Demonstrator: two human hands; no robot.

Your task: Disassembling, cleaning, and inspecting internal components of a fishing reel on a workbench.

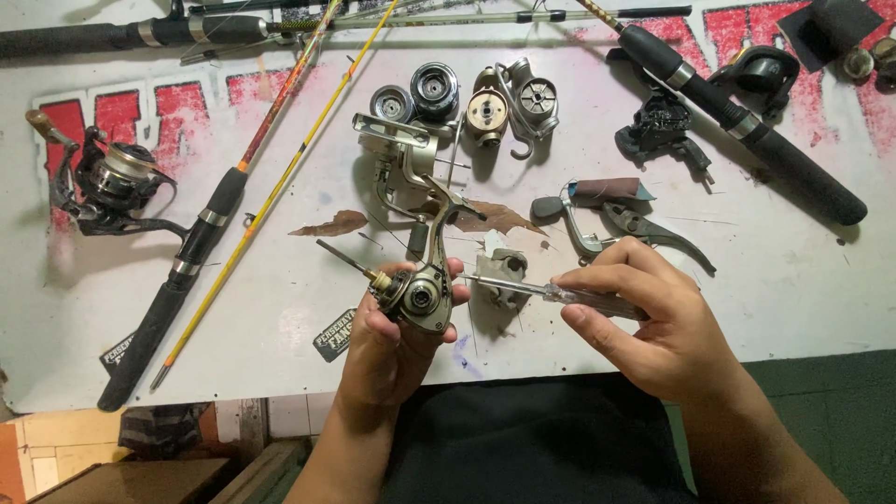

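My left hand grips the body of a grey-gold spinning reel, its foot and stem reaching up toward the table's middle. A thin shaft sticks out of the reel to the left. My right hand holds a screwdriver with a clear handle. The metal shaft points left and its tip meets the side of the reel body.
Loose reel parts lie beyond: spools, a rotor and side plate, a crank handle, pliers. A whole spinning reel rests at the left. Fishing rods cross the white table; another rod handle lies at right.
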